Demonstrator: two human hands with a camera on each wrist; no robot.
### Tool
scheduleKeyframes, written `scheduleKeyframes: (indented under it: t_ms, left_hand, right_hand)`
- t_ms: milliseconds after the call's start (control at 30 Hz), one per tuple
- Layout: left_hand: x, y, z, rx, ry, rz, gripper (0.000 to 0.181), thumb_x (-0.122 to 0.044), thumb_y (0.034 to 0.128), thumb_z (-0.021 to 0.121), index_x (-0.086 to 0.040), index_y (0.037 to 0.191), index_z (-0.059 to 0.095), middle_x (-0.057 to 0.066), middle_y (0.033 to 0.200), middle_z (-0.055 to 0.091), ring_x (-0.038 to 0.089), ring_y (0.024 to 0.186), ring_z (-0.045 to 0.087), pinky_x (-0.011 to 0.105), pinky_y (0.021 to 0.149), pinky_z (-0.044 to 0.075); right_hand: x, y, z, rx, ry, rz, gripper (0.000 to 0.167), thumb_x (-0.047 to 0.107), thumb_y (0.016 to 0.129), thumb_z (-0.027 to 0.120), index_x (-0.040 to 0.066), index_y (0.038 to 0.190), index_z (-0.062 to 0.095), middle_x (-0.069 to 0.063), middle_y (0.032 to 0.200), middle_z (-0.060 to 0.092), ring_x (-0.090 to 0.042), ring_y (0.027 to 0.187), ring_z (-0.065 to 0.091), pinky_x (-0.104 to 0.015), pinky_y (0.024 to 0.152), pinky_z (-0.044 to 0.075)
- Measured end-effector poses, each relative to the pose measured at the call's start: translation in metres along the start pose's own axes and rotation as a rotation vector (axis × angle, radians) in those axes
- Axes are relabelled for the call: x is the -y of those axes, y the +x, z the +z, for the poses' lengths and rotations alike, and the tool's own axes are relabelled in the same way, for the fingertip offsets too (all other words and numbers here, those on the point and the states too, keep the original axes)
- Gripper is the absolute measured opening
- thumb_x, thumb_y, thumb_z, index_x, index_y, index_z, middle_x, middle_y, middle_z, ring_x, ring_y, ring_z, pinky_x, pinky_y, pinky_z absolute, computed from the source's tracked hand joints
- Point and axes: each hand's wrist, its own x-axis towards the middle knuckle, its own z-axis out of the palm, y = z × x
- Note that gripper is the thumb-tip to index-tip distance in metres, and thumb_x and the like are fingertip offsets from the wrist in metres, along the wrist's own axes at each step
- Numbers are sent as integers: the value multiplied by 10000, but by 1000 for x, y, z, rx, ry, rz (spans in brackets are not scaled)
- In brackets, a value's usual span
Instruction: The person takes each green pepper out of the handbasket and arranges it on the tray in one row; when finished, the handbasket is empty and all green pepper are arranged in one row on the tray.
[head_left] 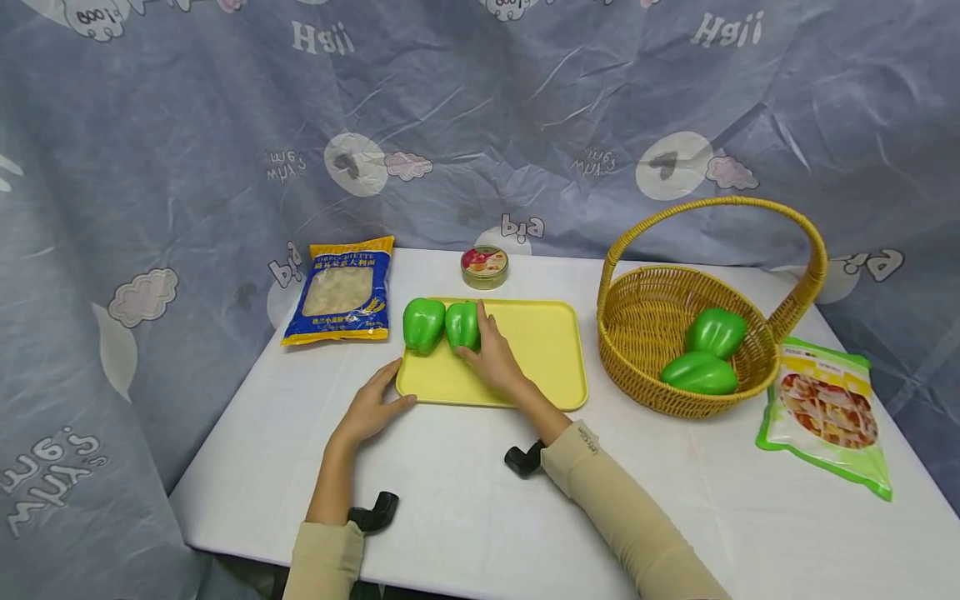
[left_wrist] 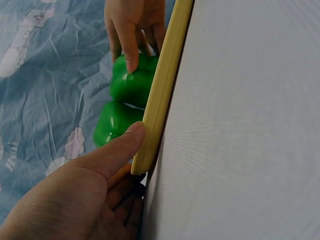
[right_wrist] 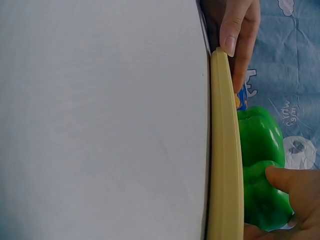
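Two green bell peppers stand side by side at the left end of a yellow tray [head_left: 540, 354]. My right hand [head_left: 495, 360] grips the right-hand pepper [head_left: 461, 325], thumb on its near side and fingers round its right side. The left-hand pepper [head_left: 423, 325] touches it. At the tray's near left corner, my left hand [head_left: 372, 408] holds the edge. Its thumb [left_wrist: 131, 135] lies against the front rim in the left wrist view, with the other fingers round the left side. In the right wrist view the right thumb [right_wrist: 280, 177] presses on the gripped pepper.
Right of the tray stands a wicker basket [head_left: 618, 367] with a tall handle and two green peppers [head_left: 705, 358] inside. A green-edged food bag [head_left: 828, 412] lies beside it. Behind the tray are a round tin [head_left: 484, 267] and, to the left, a blue-and-yellow pasta bag [head_left: 341, 292].
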Motion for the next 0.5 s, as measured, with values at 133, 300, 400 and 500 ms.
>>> scheduleKeyframes:
  t_ms: [133, 300, 400, 500]
  left_hand:
    - [-1, 0, 0, 1, -2, 3, 759, -357, 859, 647, -88, 1459, 269, 116, 1481, 278, 303, 1359, 216, 480, 1096, 183]
    - [0, 1, 0, 6, -5, -2, 762, -364, 857, 648, -93, 1459, 270, 109, 1484, 275, 302, 1360, 212, 484, 1096, 179]
    - [0, 1, 0, 5, 0, -2, 764, -367, 856, 649, -91, 1459, 270, 111, 1482, 278, 303, 1359, 214, 483, 1095, 180]
    - [-1, 1, 1, 3, 3, 2, 761, -357, 857, 650, -84, 1458, 271, 116, 1480, 280, 305, 1359, 215, 482, 1096, 181]
  right_hand:
    - [0, 0, 0, 2, 0, 15, 902, 264, 869, 646, 154, 1495, 6, -307, 1463, 140, -453, 1270, 305, -489, 1034, 311]
    - [-1, -2, -1, -6, -1, 29, 906, 298, 869, 647, 170, 1497, 7, -292, 1473, 130, -467, 1271, 293, -511, 1034, 299]
    - [-1, -4, -4, -9, -4, 25, 906, 326, 866, 646, 175, 1498, 14, -280, 1481, 120, -456, 1289, 267, -520, 1042, 277]
    - [1, -9, -12, -5, -11, 10, 889, 347, 868, 637, 189, 1499, 31, -262, 1492, 103, -438, 1311, 234, -528, 1048, 258]
